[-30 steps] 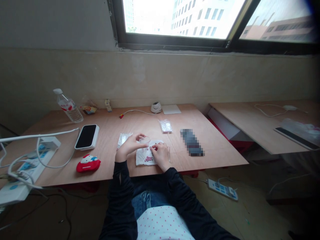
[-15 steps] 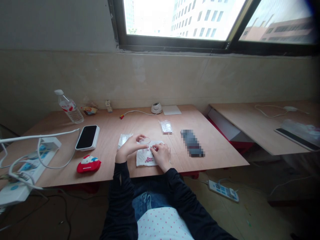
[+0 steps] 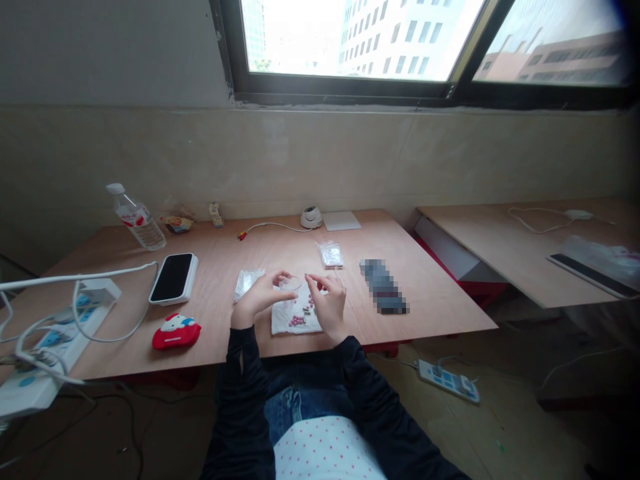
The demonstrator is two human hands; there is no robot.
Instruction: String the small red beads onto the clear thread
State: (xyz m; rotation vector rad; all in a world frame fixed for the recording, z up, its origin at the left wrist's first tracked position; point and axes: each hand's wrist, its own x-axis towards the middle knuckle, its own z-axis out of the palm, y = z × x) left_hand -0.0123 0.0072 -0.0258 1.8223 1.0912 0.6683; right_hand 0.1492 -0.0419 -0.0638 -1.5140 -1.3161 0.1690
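My left hand (image 3: 263,293) pinches a thin, pale curved cord (image 3: 298,280) between thumb and fingers, over a white cloth or sheet (image 3: 281,325). Just to the right, the thumb and fingertips of my right hand (image 3: 330,307) are closed together near the cord's end. Whatever they hold is too small to make out. Pink beads (image 3: 297,321) lie in a cluster on the white sheet, with a small dark metallic piece (image 3: 307,311) beside them. More beads are partly hidden by my right hand.
Clear plastic packets lie left (image 3: 246,283) and behind (image 3: 331,255). A white-cased phone (image 3: 174,279), a red pouch (image 3: 177,332) and a power strip (image 3: 75,327) are at left. A water bottle (image 3: 137,219) and dome camera (image 3: 311,217) stand at the back; a pixelated dark object (image 3: 384,287) lies right.
My right hand has lifted from the beads on the white sheet and moved up towards the cord, uncovering more beads. My left hand has stayed nearly still with the cord.
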